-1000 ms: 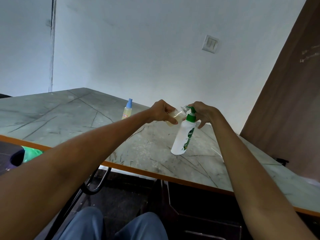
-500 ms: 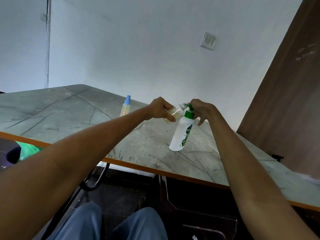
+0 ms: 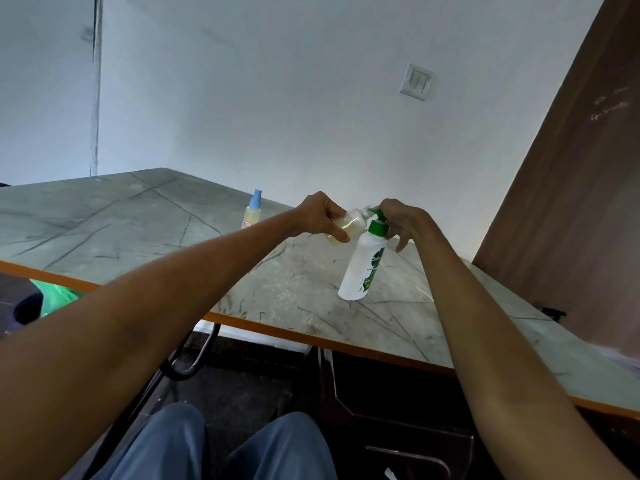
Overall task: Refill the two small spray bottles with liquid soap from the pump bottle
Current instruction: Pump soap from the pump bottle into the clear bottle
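Nearest the camera are two knees (image 3: 207, 445) in blue trousers, and from either side two bare forearms reach forward over the orange-edged table (image 3: 138, 237), meeting above its marbled grey top. Three bottles are in view: one white pump bottle (image 3: 362, 268) with a green top, and two small spray bottles. The pump bottle stands on the table near the front edge, leaning a little to the right. The right hand (image 3: 403, 220) arches over its green pump head, fingers bent down onto the top and thumb hanging free beside the neck; it presses rather than wraps the pump. The left hand (image 3: 320, 214) comes in level from the left, fingers and thumb curled round the open spray bottle (image 3: 348, 225), which lies tilted with its mouth touching the pump's spout and holds pale yellow liquid. Farther back and to the left, well apart from the hands, the second spray bottle (image 3: 252, 211) stands upright on the table with a blue cap on. Behind it all, one light switch (image 3: 416, 81) sits on the white wall.
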A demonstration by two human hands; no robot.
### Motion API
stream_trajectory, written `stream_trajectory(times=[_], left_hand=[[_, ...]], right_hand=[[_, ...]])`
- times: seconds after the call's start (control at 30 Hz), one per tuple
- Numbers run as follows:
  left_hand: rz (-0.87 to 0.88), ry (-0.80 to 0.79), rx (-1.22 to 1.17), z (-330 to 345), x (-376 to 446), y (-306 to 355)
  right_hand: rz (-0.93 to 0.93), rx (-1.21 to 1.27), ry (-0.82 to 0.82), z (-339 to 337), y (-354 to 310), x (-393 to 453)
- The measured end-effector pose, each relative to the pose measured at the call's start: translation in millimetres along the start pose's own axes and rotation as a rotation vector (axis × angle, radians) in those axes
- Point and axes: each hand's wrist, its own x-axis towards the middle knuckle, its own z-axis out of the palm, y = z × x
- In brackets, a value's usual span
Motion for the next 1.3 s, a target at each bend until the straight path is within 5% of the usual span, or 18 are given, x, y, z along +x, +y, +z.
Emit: stream_trajectory(times=[1.3], left_hand=[[0.01, 0.045, 0.003, 1, 1, -2]], right_hand=[[-0.025, -0.064, 0.011, -1, -9, -14]])
